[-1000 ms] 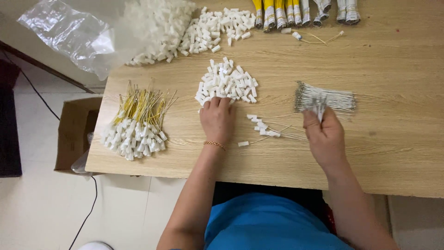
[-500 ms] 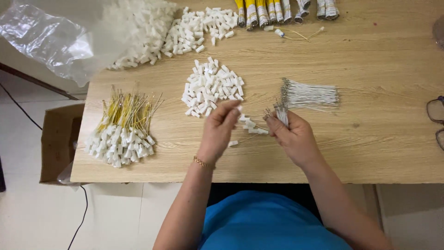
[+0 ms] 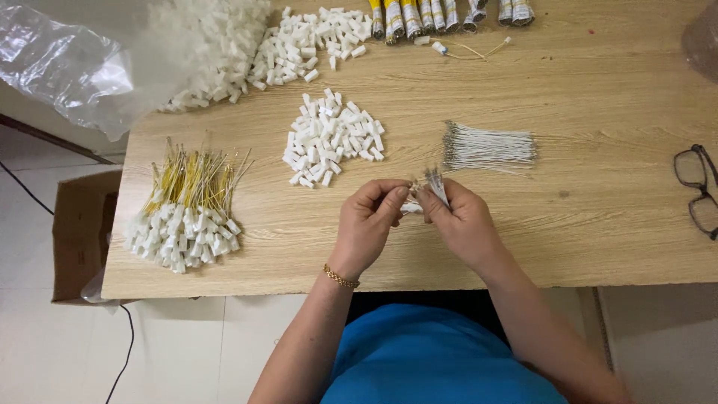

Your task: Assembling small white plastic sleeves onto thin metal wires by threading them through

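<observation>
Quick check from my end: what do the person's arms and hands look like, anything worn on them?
Both forearms are bare, with no sleeves reaching them and no gloves. The left hand has a thin gold-coloured beaded bracelet at the wrist. The right hand shows no bracelet, watch or ring that I can make out. A bright blue top covers the body below.

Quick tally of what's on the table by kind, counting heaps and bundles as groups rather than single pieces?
Loose white connector heaps: 2, the small heap and the big heap by the plastic bag
Pile of yellow-wired connectors: 1
Grey wire bundle: 1
Spectacles: 1
Plastic bag: 1
Wires in the right hand, left hand touching: 1
Total: 7
</observation>
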